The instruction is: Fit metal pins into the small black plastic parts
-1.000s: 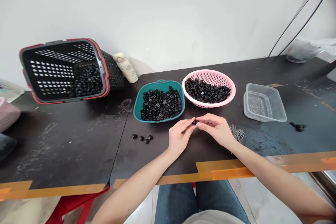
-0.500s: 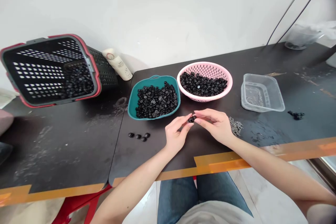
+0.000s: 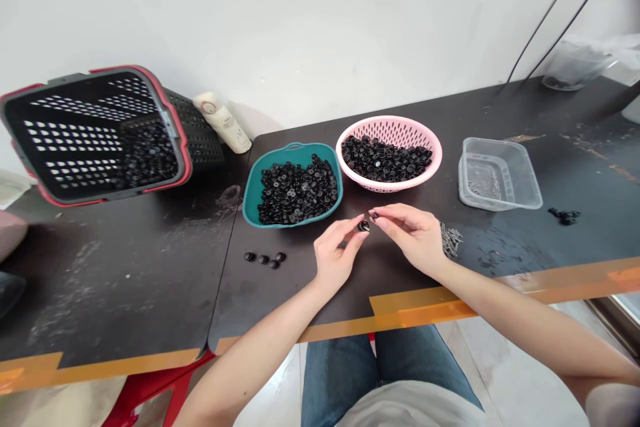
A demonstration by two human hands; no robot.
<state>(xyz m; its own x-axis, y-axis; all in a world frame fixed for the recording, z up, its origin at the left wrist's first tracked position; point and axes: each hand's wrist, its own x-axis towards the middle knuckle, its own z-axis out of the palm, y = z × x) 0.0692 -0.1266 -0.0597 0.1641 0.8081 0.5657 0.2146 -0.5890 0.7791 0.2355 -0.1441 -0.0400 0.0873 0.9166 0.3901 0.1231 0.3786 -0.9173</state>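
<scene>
Between thumb and fingertips, my left hand (image 3: pixel 336 255) pinches a round black plastic part (image 3: pixel 363 225) with a pale or shiny spot on it. Just to its right, my right hand (image 3: pixel 413 235) is closed on a smaller black piece (image 3: pixel 374 215). A narrow gap separates the two pieces. Both hands are over the dark table, in front of a teal basin (image 3: pixel 247 195) of black discs and a pink colander (image 3: pixel 439 155) of black caps. Beside my right hand lies a pile of metal screws or pins (image 3: pixel 451 240). Several black knobs (image 3: pixel 263 259) sit left of my left hand.
A clear plastic tub (image 3: pixel 500 197) with small metal pieces stands at right, near a small black heap (image 3: pixel 564 216). At left, a grey and red basket (image 3: pixel 187 140) lies tipped beside a white bottle (image 3: pixel 223 123). Orange tape (image 3: pixel 425 307) lines the table's front edge.
My hands have drawn slightly apart. The black pieces that were together between my fingertips are now separate, one in each hand.
</scene>
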